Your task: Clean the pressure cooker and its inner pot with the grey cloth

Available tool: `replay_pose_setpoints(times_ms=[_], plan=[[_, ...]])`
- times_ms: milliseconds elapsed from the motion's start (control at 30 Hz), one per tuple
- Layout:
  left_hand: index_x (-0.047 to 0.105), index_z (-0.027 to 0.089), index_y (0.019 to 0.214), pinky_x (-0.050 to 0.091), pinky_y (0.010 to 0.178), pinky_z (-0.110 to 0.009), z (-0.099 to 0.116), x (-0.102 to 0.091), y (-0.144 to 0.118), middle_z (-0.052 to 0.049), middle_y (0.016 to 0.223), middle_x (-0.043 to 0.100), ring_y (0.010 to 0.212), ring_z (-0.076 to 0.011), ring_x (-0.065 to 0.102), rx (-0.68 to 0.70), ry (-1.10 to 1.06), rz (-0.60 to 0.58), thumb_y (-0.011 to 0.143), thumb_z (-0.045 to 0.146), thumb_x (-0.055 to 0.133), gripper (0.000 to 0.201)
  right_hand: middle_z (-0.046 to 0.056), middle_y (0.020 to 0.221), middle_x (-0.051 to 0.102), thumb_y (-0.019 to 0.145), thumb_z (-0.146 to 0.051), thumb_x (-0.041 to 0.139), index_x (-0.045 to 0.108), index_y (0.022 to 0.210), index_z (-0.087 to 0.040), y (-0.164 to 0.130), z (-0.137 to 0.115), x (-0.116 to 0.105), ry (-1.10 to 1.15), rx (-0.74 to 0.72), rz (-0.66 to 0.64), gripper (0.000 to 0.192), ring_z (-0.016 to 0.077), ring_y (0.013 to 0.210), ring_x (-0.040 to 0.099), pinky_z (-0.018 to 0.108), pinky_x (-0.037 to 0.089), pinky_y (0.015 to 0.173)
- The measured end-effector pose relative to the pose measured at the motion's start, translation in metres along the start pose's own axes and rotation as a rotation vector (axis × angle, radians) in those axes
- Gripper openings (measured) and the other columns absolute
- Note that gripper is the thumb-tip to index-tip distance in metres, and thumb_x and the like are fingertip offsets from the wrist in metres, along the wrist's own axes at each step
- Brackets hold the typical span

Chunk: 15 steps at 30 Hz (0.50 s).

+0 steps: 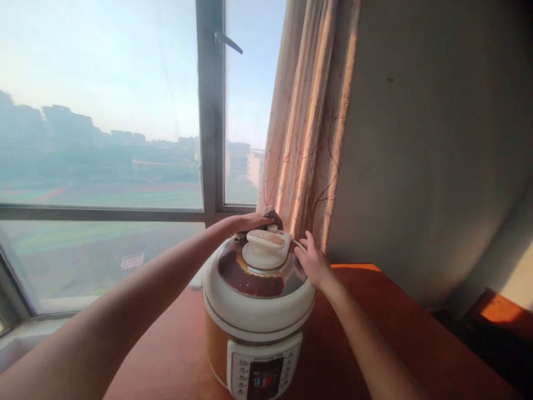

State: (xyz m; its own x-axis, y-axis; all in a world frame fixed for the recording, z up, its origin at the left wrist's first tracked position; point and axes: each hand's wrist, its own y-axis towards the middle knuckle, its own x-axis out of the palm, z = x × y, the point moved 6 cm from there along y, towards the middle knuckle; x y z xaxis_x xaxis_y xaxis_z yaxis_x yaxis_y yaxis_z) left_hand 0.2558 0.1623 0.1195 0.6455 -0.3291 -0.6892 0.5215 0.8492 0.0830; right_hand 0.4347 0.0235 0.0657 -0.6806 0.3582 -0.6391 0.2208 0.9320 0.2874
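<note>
A white and brown electric pressure cooker stands on the table with its lid on. The lid has a white raised handle and a dark, glossy, patterned top. My left hand reaches to the far side of the lid, fingers over a crumpled grey-brown cloth; its fingertips are partly hidden. At the lid's right edge rests my right hand, with its fingers apart. A thin pale strip shows beside its thumb and fingers; I cannot tell what it is.
The reddish-brown table extends to both sides of the cooker. Behind it is a large window with a grey frame and a latch handle. A beige curtain hangs behind my right hand, beside a grey wall.
</note>
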Motion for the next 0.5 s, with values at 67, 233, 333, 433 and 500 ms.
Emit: replay_pose_setpoints(times_ms=[67,233,333,433,500], plan=[[0.076,0.013,0.091,0.049,0.073,-0.031,-0.011,-0.002,-0.012,-0.009,0.089,0.076,0.084,-0.0262,0.066,-0.007,0.002,-0.017,0.073,0.063,0.065,0.054,0.015,0.143,0.057,0.092,-0.033,0.042,0.028,0.154,-0.012,0.0,0.0,-0.001,0.013,-0.009,0.009,0.067,0.0273,0.131,0.055,0.04,0.039,0.111],[0.076,0.015,0.094,0.049,0.077,-0.03,-0.025,-0.014,-0.041,-0.007,0.093,0.076,0.093,-0.0281,0.064,-0.024,-0.028,0.031,0.07,0.065,0.065,0.056,0.015,0.138,0.061,0.092,-0.032,0.044,0.031,0.153,-0.013,0.0,-0.001,-0.002,0.026,-0.022,0.006,0.065,0.0267,0.128,0.057,0.04,0.039,0.109],[0.076,0.015,0.091,0.048,0.075,-0.03,-0.027,-0.026,-0.06,-0.006,0.087,0.075,0.086,-0.0262,0.064,-0.038,-0.056,0.054,0.069,0.065,0.067,0.056,0.012,0.136,0.063,0.092,-0.031,0.043,0.03,0.154,-0.016,0.0,-0.002,-0.002,0.012,-0.026,0.012,0.065,0.0268,0.128,0.056,0.04,0.039,0.109],[0.076,0.014,0.085,0.047,0.066,-0.029,-0.024,-0.037,-0.075,-0.005,0.077,0.073,0.074,-0.0234,0.064,-0.064,-0.098,0.081,0.07,0.065,0.066,0.054,0.013,0.136,0.063,0.092,-0.031,0.042,0.031,0.154,-0.014,-0.001,-0.003,-0.003,0.013,-0.03,0.014,0.066,0.0277,0.129,0.056,0.04,0.039,0.109],[0.075,0.014,0.084,0.046,0.06,-0.029,-0.021,-0.039,-0.08,-0.005,0.072,0.071,0.067,-0.0222,0.063,-0.104,-0.177,0.092,0.071,0.063,0.066,0.051,0.015,0.137,0.061,0.092,-0.031,0.042,0.031,0.154,-0.011,-0.001,-0.004,-0.002,0.007,-0.033,0.007,0.066,0.0286,0.13,0.055,0.041,0.039,0.109]])
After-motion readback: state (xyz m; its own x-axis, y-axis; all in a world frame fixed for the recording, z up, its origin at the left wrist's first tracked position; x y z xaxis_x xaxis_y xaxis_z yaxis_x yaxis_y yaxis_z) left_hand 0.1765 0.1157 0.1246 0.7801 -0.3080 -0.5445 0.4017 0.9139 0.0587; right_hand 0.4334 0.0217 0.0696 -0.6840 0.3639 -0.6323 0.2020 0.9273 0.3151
